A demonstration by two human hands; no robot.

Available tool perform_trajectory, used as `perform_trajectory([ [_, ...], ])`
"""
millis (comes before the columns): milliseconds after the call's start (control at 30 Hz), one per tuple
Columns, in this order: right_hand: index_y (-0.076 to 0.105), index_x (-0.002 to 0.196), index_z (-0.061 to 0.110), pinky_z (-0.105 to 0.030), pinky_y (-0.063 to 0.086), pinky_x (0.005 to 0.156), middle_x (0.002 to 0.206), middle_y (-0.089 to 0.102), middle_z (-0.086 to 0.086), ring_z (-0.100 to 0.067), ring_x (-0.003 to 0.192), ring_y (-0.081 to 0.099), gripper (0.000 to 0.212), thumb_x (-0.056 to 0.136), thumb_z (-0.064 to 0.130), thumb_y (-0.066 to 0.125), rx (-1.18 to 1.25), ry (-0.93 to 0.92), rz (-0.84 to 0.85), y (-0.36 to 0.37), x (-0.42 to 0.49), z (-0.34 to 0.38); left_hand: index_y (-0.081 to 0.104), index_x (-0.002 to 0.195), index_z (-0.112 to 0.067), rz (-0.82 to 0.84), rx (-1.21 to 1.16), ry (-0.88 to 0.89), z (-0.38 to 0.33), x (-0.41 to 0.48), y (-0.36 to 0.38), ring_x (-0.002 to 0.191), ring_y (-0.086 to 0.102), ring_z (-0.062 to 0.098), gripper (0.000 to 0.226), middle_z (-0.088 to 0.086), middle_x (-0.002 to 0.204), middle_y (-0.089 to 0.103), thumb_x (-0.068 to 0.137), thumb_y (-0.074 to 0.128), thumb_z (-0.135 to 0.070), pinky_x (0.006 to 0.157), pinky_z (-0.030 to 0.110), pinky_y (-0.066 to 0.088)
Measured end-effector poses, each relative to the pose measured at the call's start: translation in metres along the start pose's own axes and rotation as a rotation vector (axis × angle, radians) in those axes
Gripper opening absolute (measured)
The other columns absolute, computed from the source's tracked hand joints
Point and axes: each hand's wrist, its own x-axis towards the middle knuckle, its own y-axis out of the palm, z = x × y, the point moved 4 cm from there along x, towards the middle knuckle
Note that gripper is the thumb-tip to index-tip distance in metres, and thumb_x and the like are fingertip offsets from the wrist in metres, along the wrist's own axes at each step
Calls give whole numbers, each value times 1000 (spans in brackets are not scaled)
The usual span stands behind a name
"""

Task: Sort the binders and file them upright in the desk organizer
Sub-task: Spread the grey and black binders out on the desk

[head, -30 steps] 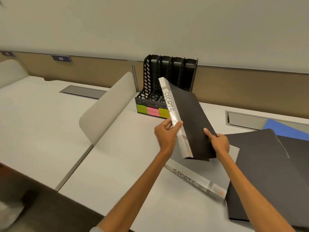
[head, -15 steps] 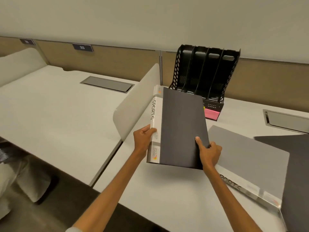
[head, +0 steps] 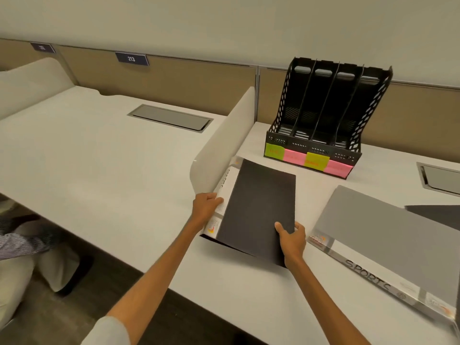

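I am holding a black-covered binder with a white spine [head: 258, 207] in both hands, set well apart on opposite edges. My left hand [head: 206, 207] is curling round the white spine at the binder's 9 o'clock. My right hand [head: 291, 239] is pinching the near right corner at 5 o'clock, thumb lying on the cover. The binder is lying nearly flat, low over the white desk [head: 249, 290]; I cannot tell whether it is fully resting on it. Its spine is running just beside the curved white desk divider [head: 224, 145] at 10 o'clock.

The black perforated plastic desk organizer [head: 281, 100] is standing at 1 o'clock from the binder, apart from it. Its four upright slots are showing no binders, and green, pink and yellow sticky notes [head: 308, 159] are lining its front edge. At 3 o'clock a grey-covered binder with a clear spine reading SPORTS [head: 388, 245] is lying flat, near my right hand. Beyond it a dark cover [head: 438, 215] is showing at the right edge.
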Motion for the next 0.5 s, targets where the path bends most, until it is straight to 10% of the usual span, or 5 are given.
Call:
perform_trajectory([
  [133, 40, 134, 13, -42, 47, 102, 133, 56, -13, -33, 117, 56, 59, 87, 28, 72, -61, -19, -52, 18, -11, -2, 61, 126, 0, 17, 188, -9, 13, 7, -4, 111, 63, 29, 53, 15, 122, 65, 78, 78, -12, 95, 34, 49],
  [300, 34, 140, 7, -42, 43, 105, 140, 50, -16, -36, 125, 51, 63, 90, 25, 68, -216, -86, -42, 34, -10, 7, 61, 83, -11, -4, 269, 49, 23, 5, -2, 84, 57, 27, 16, 7, 83, 61, 76, 75, -8, 69, 26, 41],
  [500, 35, 132, 2, -40, 50, 89, 132, 44, -15, -34, 112, 56, 68, 85, 35, 71, -581, -177, 21, 53, -21, 10, 51, 136, -8, -47, 318, 141, 31, -3, 2, 124, 51, 33, 38, 15, 135, 54, 98, 52, -9, 107, 39, 40],
])
